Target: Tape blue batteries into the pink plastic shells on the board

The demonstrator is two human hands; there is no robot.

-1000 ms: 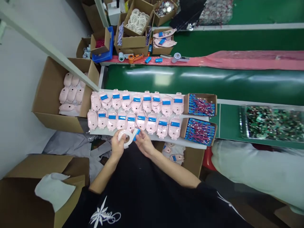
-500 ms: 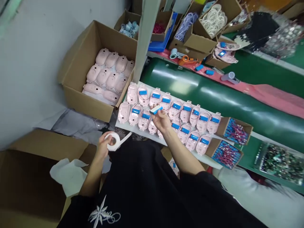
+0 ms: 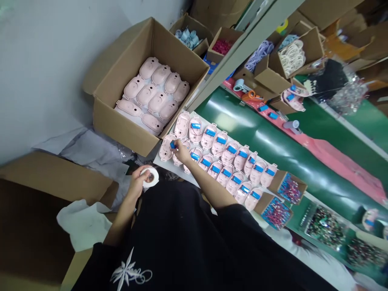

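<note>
Head view — right grip (image 3: 182, 152) pinches blue battery (image 3: 172, 144) against pink shell (image 3: 165, 148) — left grip (image 3: 137, 185) clasps tape roll (image 3: 151, 177).

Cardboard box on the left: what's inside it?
Inside the cardboard box, pink shells lie side by side in rows. Anything beneath that top layer is covered.

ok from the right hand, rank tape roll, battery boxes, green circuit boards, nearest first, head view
1. tape roll, in the left hand, beside the right hand holding a blue battery.
2. battery boxes, at the far end of the pink shells.
3. green circuit boards, beyond those boxes.
</note>
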